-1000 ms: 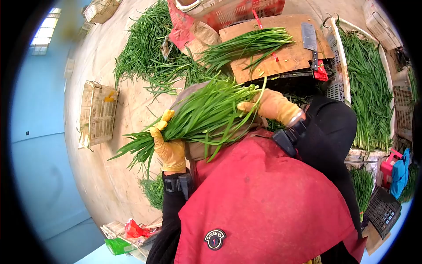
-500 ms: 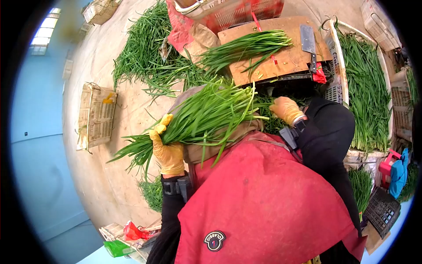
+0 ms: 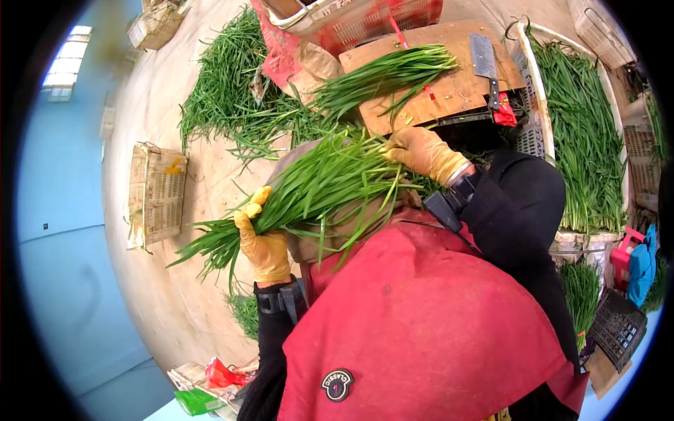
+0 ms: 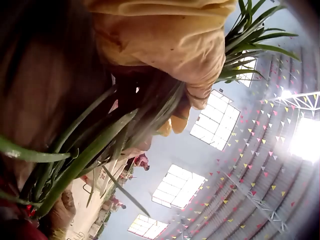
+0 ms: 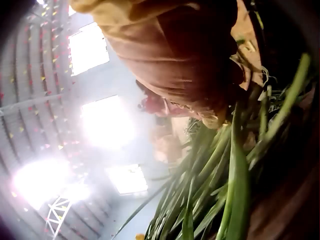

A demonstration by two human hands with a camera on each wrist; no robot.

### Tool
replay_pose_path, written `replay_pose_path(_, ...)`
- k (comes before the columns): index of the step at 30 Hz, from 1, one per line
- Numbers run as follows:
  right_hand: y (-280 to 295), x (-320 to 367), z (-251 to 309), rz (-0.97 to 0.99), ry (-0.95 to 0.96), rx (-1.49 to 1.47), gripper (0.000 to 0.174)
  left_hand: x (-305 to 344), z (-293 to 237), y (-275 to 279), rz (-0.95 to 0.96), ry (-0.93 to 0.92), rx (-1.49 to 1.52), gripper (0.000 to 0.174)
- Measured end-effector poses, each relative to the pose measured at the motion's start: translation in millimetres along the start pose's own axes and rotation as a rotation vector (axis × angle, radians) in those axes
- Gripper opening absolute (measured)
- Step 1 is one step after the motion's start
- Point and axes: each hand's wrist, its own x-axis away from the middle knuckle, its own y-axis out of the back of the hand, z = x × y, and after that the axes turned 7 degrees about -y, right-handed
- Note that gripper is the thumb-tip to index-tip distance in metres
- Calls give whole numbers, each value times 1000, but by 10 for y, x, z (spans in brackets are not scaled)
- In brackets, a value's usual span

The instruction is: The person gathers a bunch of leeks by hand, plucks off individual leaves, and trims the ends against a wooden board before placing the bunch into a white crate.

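Here, the bundle of chives (image 3: 323,186) lies slantwise across the person's lap, just on the near side of the cutting board (image 3: 460,91), and both gloved hands hold it. The left hand (image 3: 263,242) has its fingers curled round the bundle at the end farthest from the board, and loose leaf tips fan out past the glove. The right hand (image 3: 421,151) closes on the other end, right at the board's near edge. In the left wrist view long leaves run under the yellow glove. In the right wrist view leaves hang close beneath the glove's palm, but the fingertips cannot be made out there.

A second bunch of chives (image 3: 382,74) lies on the board, stretched along it. A cleaver (image 3: 484,59) lies flat at the board's right end, well apart from the hands. A red basket (image 3: 379,17) stands just beyond the board. A loose heap of chives (image 3: 225,91) is spread on the floor to the board's left. A white crate (image 3: 537,84) packed with more chives stands to the board's right. A flat slatted crate (image 3: 158,189) lies on the floor far to the board's left. The person's red apron (image 3: 421,316) is nearer the camera than the board.
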Motion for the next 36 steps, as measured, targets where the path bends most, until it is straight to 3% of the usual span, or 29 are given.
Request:
replay_pose_path(2, -43, 5, -255, -98, 29, 146, 25, 3, 9, 58, -13, -11, -8, 32)
replay_pose_path(4, -80, 77, -671, -108, -165, 217, 21, -1, 24, 109, -40, -21, -6, 33)
replay_pose_path(6, -32, 237, -968, 71, -235, 447, 23, -7, 25, 119, -40, 5, 38, 33)
replay_pose_path(8, 146, 363, -969, 293, -292, 278, 29, -7, 18, 122, -28, 27, 72, 32)
replay_pose_path(10, 246, 376, -826, 125, -288, 216, 45, -14, 23, 104, -24, 11, 48, 33)
replay_pose_path(12, 343, 325, -492, 23, -241, 74, 46, -11, 26, 96, -22, 8, 39, 33)
replay_pose_path(16, 212, 109, -142, -35, 376, -148, 66, -14, 31, 83, -27, 24, 63, 33)
replay_pose_path(17, 167, 41, -76, 24, 411, -172, 72, -14, 21, 86, -29, 28, 67, 33)
replay_pose_path(18, 82, -29, -48, -42, 440, -23, 70, -13, 5, 82, -14, 27, 60, 32)
replay_pose_path(23, -124, -237, 29, 103, 131, -147, 38, -10, -24, 39, 15, 16, 47, 30)
replay_pose_path(26, -95, -183, 85, 85, 17, -326, 25, -25, -22, 85, -3, 47, 83, 30)
replay_pose_path(30, -259, -221, -286, 32, 59, -453, 21, -21, -3, 100, -38, 76, 72, 30)
replay_pose_path(32, -208, -172, -363, 149, 49, -855, 19, -21, 16, 93, -43, 71, 59, 30)
replay_pose_path(34, -141, -125, -405, 157, -25, -708, 11, -19, 31, 98, -35, 68, 64, 30)
replay_pose_path(36, -120, -124, -379, 160, -20, -466, 15, -22, 36, 109, -27, 75, 64, 32)
